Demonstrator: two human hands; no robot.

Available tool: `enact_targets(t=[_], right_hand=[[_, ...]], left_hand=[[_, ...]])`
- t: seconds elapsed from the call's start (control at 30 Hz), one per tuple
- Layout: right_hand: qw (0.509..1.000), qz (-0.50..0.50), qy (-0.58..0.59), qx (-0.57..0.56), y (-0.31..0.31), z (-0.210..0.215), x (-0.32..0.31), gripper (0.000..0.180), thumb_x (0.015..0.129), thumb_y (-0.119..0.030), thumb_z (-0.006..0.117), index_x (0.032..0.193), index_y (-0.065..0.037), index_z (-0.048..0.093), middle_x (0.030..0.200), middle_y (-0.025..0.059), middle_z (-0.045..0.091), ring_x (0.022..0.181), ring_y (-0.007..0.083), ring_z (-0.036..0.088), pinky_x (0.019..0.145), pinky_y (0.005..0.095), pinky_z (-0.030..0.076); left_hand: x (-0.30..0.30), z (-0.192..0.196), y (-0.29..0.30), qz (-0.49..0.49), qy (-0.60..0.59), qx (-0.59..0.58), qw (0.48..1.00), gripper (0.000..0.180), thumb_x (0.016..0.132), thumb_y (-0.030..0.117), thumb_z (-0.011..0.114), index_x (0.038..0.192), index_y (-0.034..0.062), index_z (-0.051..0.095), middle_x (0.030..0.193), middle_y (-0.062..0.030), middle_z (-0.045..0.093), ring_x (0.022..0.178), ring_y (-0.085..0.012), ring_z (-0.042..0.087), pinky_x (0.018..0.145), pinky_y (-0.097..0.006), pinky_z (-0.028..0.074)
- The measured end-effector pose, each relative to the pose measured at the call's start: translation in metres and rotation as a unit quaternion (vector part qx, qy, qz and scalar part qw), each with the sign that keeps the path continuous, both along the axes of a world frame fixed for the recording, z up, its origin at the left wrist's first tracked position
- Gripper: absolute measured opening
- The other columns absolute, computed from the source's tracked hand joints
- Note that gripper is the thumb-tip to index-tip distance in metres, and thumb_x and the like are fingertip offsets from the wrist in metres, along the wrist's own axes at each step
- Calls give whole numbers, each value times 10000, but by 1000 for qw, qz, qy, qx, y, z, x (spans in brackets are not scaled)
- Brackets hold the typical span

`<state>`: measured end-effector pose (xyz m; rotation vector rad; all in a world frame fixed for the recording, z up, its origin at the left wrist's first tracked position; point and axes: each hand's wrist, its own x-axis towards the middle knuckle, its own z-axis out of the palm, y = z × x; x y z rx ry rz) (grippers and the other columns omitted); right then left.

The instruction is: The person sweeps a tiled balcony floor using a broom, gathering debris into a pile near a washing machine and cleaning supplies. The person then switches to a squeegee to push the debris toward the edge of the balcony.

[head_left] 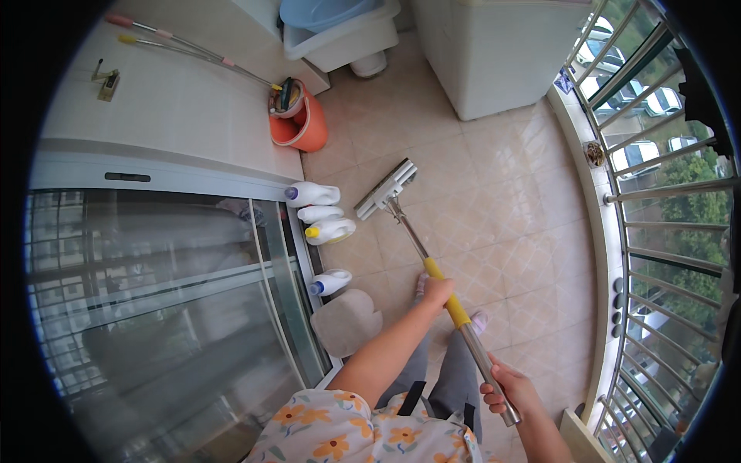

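Note:
A sponge mop (417,245) with a metal pole and a yellow grip slants across the tiled floor. Its wide grey-and-white head (387,190) lies at the far end, just right of the row of bottles. My left hand (439,292) is closed around the yellow grip. Lower down, near the pole's end, my right hand (509,385) wraps its fingers around the bare metal. The underside of the mop head is hidden.
Several detergent bottles (312,194) and a beige mat (346,322) line the sliding glass door (177,301). An orange bucket (309,131) with long-handled tools stands far left. Stacked basins (340,38) and a white cabinet (494,58) are at the back. Metal railings (671,187) run along the right.

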<state>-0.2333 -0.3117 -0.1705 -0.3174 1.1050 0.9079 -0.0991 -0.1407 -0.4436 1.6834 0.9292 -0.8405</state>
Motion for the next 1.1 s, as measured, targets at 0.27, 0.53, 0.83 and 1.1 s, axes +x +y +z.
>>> enact_targets(t=[0.27, 0.53, 0.83, 1.1], right_hand=[[999, 34, -16, -13, -27, 9, -8, 494, 1012, -234, 487, 1477, -313, 342, 745, 75, 496, 502, 113, 404, 414, 246, 360], [996, 68, -53, -23, -88, -14, -4, 505, 1017, -225, 471, 1497, -250, 318, 745, 59, 504, 509, 78, 406, 410, 220, 352], [999, 18, -39, 0, -119, -12, -93, 518, 1014, -245, 484, 1498, -294, 305, 752, 62, 488, 513, 91, 395, 418, 226, 364], [995, -94, 22, 13, -125, 55, -242, 578, 998, -227, 508, 1516, -285, 259, 761, 81, 517, 480, 116, 439, 403, 249, 381]], left_hand=[[-31, 17, -7, 106, -6, -88, 990, 163, 743, 94, 610, 812, -44, 558, 699, -120, 578, 564, -252, 601, 457, -372, 494], [-25, -6, -51, 70, 41, -84, 993, 211, 746, 99, 606, 911, -2, 523, 719, -110, 556, 560, -257, 598, 470, -374, 498], [-98, -15, -95, -2, 53, -46, 998, 395, 742, 144, 648, 1023, -108, 533, 906, -191, 624, 741, -292, 658, 511, -406, 527], [-236, 67, -129, -99, -4, -36, 994, 338, 773, 115, 645, 970, -101, 475, 778, -190, 591, 666, -306, 655, 523, -417, 556]])
